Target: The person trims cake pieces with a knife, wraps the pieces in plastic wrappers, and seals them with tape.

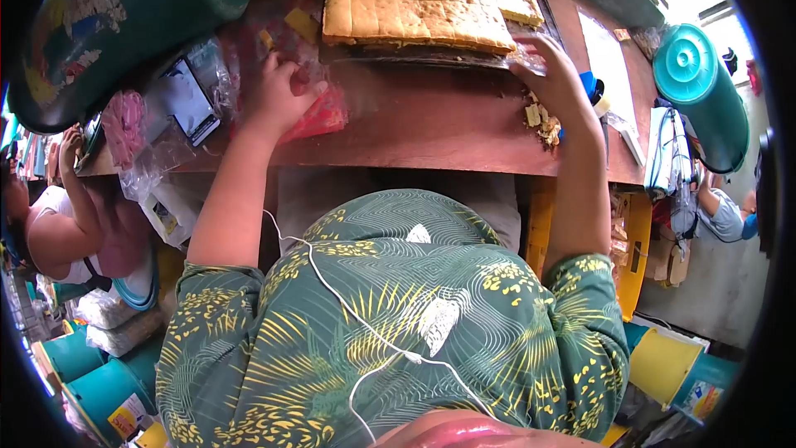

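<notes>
A large golden sheet cake (pixel 423 0), scored with cut lines, lies on a dark tray (pixel 381 56) at the far side of the table; its near right corner is cut away. My right hand (pixel 554 75) is at that corner, fingers curved and apart, with nothing visible in them. To the left, my left hand (pixel 286 98) rests over a red patterned plastic bag (pixel 319 116), thumb and fingers apart. Just beyond it are a small cake piece (pixel 303 25) and a yellow bit (pixel 266 38); I cannot tell whether the fingertips touch that bit.
Cake scraps (pixel 543 123) lie beside my right wrist. A phone (pixel 191 99) sits on clear plastic at the left, near a big green container (pixel 141 25). A teal lidded container (pixel 692 75) stands at the right. One person (pixel 66 224) is at the left, another (pixel 725 211) at the right.
</notes>
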The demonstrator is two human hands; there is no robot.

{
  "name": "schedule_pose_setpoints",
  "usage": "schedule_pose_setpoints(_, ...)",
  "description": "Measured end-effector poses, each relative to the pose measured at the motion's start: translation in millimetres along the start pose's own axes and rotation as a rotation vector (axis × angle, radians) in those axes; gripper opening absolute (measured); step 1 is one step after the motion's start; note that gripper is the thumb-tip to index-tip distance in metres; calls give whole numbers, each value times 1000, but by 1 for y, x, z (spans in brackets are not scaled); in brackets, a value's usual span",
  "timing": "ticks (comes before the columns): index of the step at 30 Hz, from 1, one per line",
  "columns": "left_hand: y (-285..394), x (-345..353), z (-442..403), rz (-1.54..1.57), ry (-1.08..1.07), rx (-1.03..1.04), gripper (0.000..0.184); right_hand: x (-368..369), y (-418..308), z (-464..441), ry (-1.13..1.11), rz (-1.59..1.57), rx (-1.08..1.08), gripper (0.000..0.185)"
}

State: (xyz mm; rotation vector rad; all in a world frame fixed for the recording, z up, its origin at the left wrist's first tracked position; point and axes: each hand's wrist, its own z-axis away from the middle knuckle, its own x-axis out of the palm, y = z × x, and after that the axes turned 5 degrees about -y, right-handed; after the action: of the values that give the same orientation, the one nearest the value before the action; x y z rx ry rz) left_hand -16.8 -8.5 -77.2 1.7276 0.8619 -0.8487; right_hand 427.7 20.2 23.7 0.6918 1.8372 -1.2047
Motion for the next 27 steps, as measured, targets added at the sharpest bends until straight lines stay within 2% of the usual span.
schedule_pose_setpoints(6,-41,31,-5,165,117,-80,31,35,24,-60,-15,153,-60,64)
schedule_pose_setpoints(8,-15,14,-4,156,88,-123,29,37,26,-63,3,157,-103,65)
schedule_pose_setpoints(9,-4,8,-2,150,74,-147,28,34,26,-64,-21,166,-32,68)
schedule_pose_setpoints(12,0,8,0,27,144,21,29,25,32,-61,-4,267,-66,72)
schedule_pose_setpoints(15,-19,21,-1,34,156,-36,33,33,37,-57,6,320,-80,72)
schedule_pose_setpoints(18,-30,27,-5,171,149,-64,32,29,35,-54,30,359,-42,73)
schedule_pose_setpoints(23,4,6,-1,28,105,-88,26,20,36,-49,83,507,56,70)
schedule_pose_setpoints(27,-25,23,-5,62,97,-75,31,33,50,-52,38,370,178,66)
